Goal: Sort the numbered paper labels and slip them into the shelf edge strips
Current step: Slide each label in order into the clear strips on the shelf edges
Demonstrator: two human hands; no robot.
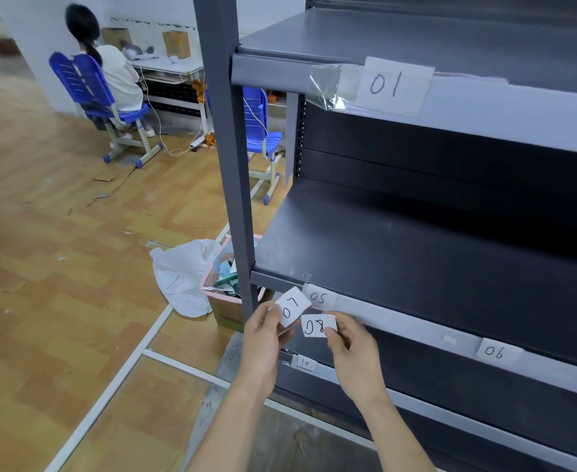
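My left hand pinches a white paper label marked 07, tilted, with at least one more slip behind it. My right hand holds a label marked 08 just right of it. Both labels hover in front of the middle shelf's edge strip, which carries label 05 at its left end and label 06 further right. The top shelf strip carries label 01. A small label 10 sits in the lower strip.
A dark grey shelf upright stands left of my hands. A pink basket of scraps and a white plastic bag lie on the wooden floor beside it. A person sits on a blue chair at a desk far back left.
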